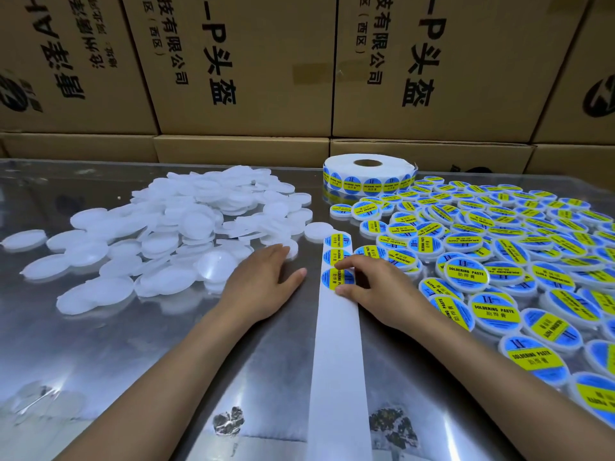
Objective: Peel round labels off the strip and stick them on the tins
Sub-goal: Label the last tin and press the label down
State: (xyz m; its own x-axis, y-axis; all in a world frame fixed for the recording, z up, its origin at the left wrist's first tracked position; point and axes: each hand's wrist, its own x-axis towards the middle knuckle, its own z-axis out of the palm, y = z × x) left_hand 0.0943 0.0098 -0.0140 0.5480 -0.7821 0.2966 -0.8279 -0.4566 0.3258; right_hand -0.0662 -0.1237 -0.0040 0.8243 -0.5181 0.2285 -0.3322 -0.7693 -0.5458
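A person's right hand [372, 287] is pinching the nearest round label [332, 277] on the white strip [337, 344], which is lying on the shiny table [166, 344]. The left hand [263, 281] is resting flat beside the strip, fingers reaching toward the heap of plain white tins [186, 227]. Labelled tins [492, 254] are piling up at right, in front of the label roll [367, 173] and the cardboard boxes [246, 61].

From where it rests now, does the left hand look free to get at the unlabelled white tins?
Probably yes. The left hand lies flat on the table with its fingertips already at the near edge of the white tins; nothing lies between them. The right hand is busy on the label strip.
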